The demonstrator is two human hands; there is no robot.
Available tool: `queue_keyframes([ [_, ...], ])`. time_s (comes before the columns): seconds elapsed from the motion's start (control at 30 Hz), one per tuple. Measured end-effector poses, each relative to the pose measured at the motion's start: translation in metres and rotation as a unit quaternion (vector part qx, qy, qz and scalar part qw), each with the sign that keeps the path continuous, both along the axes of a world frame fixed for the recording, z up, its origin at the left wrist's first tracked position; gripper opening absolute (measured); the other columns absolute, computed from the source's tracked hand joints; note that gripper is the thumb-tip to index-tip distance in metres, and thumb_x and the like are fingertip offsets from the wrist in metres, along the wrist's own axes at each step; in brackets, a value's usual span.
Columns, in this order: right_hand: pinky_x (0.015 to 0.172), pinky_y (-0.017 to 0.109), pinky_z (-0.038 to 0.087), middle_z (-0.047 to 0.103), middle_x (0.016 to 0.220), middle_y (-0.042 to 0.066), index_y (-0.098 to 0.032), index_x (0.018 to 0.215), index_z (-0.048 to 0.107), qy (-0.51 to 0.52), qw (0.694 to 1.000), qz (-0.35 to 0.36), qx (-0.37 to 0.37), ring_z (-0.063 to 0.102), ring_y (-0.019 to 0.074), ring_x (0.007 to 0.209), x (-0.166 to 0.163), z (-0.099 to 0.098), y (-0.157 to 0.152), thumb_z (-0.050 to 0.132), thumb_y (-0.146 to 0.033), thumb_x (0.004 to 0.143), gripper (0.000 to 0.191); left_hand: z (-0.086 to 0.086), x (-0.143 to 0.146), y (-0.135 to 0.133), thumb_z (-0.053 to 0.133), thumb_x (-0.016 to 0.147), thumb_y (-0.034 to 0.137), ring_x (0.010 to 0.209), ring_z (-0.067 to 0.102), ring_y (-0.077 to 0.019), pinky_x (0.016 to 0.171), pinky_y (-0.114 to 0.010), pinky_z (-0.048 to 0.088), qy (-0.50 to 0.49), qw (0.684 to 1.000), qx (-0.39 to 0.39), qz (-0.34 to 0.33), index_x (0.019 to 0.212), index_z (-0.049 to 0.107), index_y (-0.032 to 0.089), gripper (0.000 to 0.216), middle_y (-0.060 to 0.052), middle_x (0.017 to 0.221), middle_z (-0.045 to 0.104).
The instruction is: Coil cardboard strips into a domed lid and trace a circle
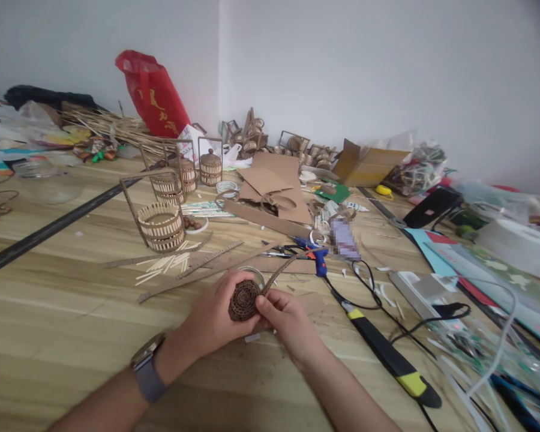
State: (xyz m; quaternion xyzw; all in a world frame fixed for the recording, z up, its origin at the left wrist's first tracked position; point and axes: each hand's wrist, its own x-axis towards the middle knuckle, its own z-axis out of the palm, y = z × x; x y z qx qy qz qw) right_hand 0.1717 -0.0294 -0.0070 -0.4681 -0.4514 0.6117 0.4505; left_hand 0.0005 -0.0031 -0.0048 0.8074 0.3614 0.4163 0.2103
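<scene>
A tight coil of brown corrugated cardboard strip (pixel 243 300) sits in the grip of my left hand (pixel 218 309), its spiral face turned up toward me. My right hand (pixel 285 315) pinches the strip's loose tail (pixel 284 268) at the coil's right edge, and the tail rises away to the upper right. Behind the coil, a round rim (pixel 252 275) shows in part. More cardboard strips (pixel 193 269) and short pale sticks (pixel 166 263) lie just beyond my left hand. A blue glue gun (pixel 317 255) rests beyond my right hand.
A handled stick basket (pixel 161 225) stands front left, with lidded ones (pixel 210 168) behind it. Cut cardboard (pixel 274 186) covers the middle. A black-and-yellow utility knife (pixel 387 354), cables and a white power strip (pixel 425 297) lie to the right. A red bag (pixel 155 96) leans by the wall.
</scene>
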Motion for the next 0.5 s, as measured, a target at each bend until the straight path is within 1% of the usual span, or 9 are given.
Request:
queue_keyframes([
  [0.17, 0.052, 0.025, 0.024, 0.046, 0.055, -0.006, -0.018, 0.062, 0.052, -0.013, 0.999, 0.049, -0.005, 0.035, 0.008, 0.052, 0.005, 0.003, 0.003, 0.077, -0.078, 0.06, 0.065, 0.001, -0.001, 0.002, 0.068, 0.074, 0.019, 0.103, 0.07, -0.026, 0.089, -0.039, 0.058, 0.008, 0.999, 0.025, -0.03, 0.12, 0.05, 0.025, 0.05, -0.008, 0.113, 0.07],
  [0.37, 0.052, 0.026, 0.024, 0.042, 0.054, -0.006, -0.019, 0.06, 0.049, -0.052, 0.995, 0.087, 0.015, 0.033, 0.0085, 0.052, 0.009, 0.008, 0.003, 0.07, -0.081, 0.067, 0.065, 0.0, -0.003, 0.002, 0.068, 0.072, 0.018, 0.101, 0.07, -0.0257, 0.087, -0.039, 0.058, 0.011, 0.999, 0.011, -0.048, 0.119, 0.051, 0.026, 0.05, -0.008, 0.113, 0.07],
  [0.5, 0.052, 0.026, 0.024, 0.043, 0.053, -0.006, -0.019, 0.061, 0.051, -0.079, 0.992, 0.095, 0.022, 0.034, 0.009, 0.051, 0.012, 0.006, 0.004, 0.065, -0.082, 0.07, 0.065, 0.0, -0.003, 0.002, 0.07, 0.07, 0.017, 0.099, 0.07, -0.0257, 0.087, -0.038, 0.058, 0.015, 0.999, 0.02, -0.049, 0.118, 0.052, 0.026, 0.052, -0.007, 0.113, 0.07],
])
